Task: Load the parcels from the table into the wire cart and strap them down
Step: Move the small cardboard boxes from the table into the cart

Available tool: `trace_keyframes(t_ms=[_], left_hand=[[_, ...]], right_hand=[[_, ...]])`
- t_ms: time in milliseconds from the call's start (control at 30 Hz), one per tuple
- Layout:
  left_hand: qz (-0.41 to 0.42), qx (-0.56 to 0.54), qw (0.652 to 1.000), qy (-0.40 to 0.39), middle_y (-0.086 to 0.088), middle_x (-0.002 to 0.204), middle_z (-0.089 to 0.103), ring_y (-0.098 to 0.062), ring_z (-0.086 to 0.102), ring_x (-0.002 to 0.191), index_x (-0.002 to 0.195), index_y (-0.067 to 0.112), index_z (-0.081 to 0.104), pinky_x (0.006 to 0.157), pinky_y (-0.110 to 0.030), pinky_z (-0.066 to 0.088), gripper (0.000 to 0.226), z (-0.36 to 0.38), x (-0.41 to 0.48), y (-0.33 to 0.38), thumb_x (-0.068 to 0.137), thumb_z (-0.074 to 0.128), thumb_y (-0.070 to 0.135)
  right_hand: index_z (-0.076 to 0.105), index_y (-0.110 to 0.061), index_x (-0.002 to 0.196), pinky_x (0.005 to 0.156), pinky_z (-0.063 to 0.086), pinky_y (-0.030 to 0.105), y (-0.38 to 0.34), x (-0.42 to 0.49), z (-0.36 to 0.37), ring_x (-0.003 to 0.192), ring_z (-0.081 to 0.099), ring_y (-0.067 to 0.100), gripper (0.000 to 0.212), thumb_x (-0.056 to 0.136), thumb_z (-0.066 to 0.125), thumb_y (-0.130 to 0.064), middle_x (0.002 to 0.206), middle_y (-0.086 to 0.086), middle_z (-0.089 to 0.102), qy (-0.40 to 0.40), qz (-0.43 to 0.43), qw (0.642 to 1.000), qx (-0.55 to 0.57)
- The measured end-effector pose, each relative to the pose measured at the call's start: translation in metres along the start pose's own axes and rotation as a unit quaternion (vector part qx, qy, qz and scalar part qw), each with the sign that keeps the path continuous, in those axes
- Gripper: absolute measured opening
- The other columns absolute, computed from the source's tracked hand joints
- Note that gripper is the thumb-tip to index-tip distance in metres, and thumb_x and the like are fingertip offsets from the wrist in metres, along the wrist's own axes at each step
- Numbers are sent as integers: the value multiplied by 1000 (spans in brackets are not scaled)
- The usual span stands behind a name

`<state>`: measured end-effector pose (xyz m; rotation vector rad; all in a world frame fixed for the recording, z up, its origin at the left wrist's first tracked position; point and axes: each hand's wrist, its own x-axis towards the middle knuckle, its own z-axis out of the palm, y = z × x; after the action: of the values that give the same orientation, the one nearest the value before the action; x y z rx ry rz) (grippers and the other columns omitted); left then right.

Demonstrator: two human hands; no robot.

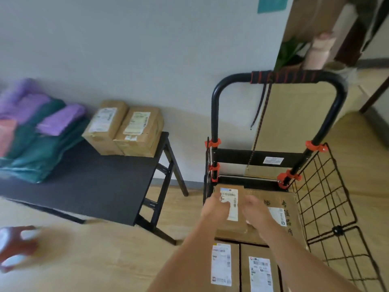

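Note:
A black wire cart (328,199) with orange clips stands on the right. In it lie a wide brown carton (286,209) and two labelled parcels (242,268) nearer me. On top rests a small brown parcel (230,220) with a white label. My left hand (214,207) grips its left side and my right hand (255,211) its right side. Two brown parcels (124,128) sit on the black table (94,186), beside purple and green mailer bags (40,133). A black-and-orange strap (261,110) hangs from the cart handle.
A flat cardboard sheet (294,123) leans behind the cart handle. A blurred reddish object with white parts (19,247) lies on the wooden floor at the lower left. A plant and a paper roll (317,51) stand by a door at the upper right.

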<state>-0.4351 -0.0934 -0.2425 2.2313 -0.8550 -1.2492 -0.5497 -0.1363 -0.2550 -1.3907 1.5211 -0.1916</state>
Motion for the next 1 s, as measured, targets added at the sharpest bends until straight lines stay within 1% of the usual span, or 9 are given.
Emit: trace_keyframes(t_ms=[133, 267, 300, 367, 500, 633, 800, 933, 1000], left_hand=[[52, 96, 993, 44, -4, 122, 61, -17, 62, 104, 130, 20, 51, 85, -29, 52, 34, -37, -27, 3, 96, 55, 20], [66, 161, 983, 65, -6, 139, 51, -25, 54, 122, 145, 21, 39, 97, -36, 49, 50, -76, -44, -9, 96, 53, 20], [69, 172, 980, 69, -6, 143, 48, -26, 52, 125, 148, 21, 35, 99, -38, 49, 54, -85, -46, -13, 97, 53, 20], [69, 184, 977, 79, -6, 143, 47, -26, 52, 123, 148, 22, 34, 97, -39, 50, 55, -104, -52, -23, 97, 53, 20], [64, 199, 973, 98, -7, 128, 53, -26, 55, 113, 137, 20, 45, 90, -39, 52, 44, -140, -63, -54, 94, 50, 17], [55, 216, 967, 124, -7, 127, 51, -27, 52, 113, 132, 20, 47, 92, -40, 50, 40, -185, -73, -94, 93, 49, 16], [37, 190, 974, 122, -6, 137, 47, -27, 49, 122, 144, 22, 39, 99, -40, 47, 49, -243, -77, -152, 97, 51, 24], [31, 175, 977, 121, -6, 138, 47, -27, 50, 122, 146, 21, 38, 99, -38, 48, 50, -287, -76, -195, 98, 51, 24], [29, 167, 978, 121, -6, 138, 47, -27, 50, 122, 146, 21, 38, 98, -38, 49, 50, -309, -73, -213, 97, 51, 23]], right_hand=[[52, -17, 136, 66, 48, 24, -27, -20, 1, 74, 54, 7, 38, 98, 54, -15, 113, 2, 60, 20, -61, 996, -58], [51, -23, 136, 87, 52, 32, -54, -44, 7, 104, 60, 16, 39, 97, 55, -19, 120, -2, 61, 5, -120, 985, -127], [52, -25, 135, 87, 52, 32, -60, -48, 10, 104, 60, 15, 38, 97, 55, -20, 120, -4, 61, 3, -137, 980, -143], [53, -27, 132, 78, 53, 29, -71, -56, 22, 93, 60, 11, 35, 97, 56, -23, 112, -7, 60, 1, -162, 971, -173], [51, -25, 134, 68, 45, 19, -92, -71, 58, 98, 56, 12, 37, 97, 57, -22, 126, -3, 59, -8, -196, 954, -227], [52, -24, 133, 86, 49, 28, -117, -92, 108, 108, 58, 17, 36, 98, 54, -19, 129, -1, 57, -8, -209, 938, -278], [52, -24, 135, 92, 49, 29, -142, -111, 180, 115, 57, 17, 38, 97, 53, -19, 133, 0, 55, -33, -226, 915, -334], [51, -25, 136, 85, 47, 24, -161, -125, 237, 116, 57, 16, 38, 99, 52, -21, 137, -2, 54, -30, -215, 922, -322], [49, -26, 137, 74, 45, 19, -170, -130, 263, 106, 58, 13, 39, 99, 53, -21, 138, -2, 53, -24, -209, 926, -314]])
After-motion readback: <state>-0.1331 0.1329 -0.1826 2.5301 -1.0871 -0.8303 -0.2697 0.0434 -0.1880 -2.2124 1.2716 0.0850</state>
